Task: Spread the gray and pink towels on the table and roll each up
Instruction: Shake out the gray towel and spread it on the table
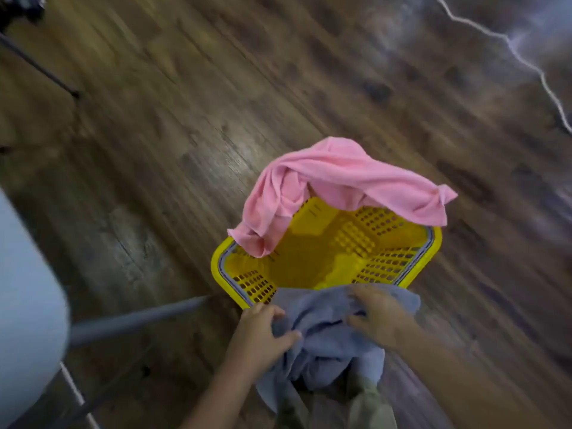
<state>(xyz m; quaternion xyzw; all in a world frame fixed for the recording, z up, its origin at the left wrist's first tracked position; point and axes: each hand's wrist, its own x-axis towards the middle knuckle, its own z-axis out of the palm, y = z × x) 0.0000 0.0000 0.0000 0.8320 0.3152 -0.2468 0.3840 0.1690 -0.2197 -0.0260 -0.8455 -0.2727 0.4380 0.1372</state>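
Note:
A crumpled gray towel [325, 345] hangs over the near rim of a yellow perforated basket [328, 258] that stands on the wooden floor. My left hand [263, 329] grips a fold of the gray towel at its left side. My right hand [377, 317] holds the towel's upper right part with curled fingers. A pink towel [334, 184] is draped over the basket's far rim, partly hanging inside and outside. The white table's [28, 311] corner shows at the left edge of the view.
A gray table leg [136, 320] slants across the floor between the table and the basket. A dark stand leg [40, 69] crosses the upper left. A white cable [526, 60] runs along the floor at upper right. The view is motion-blurred.

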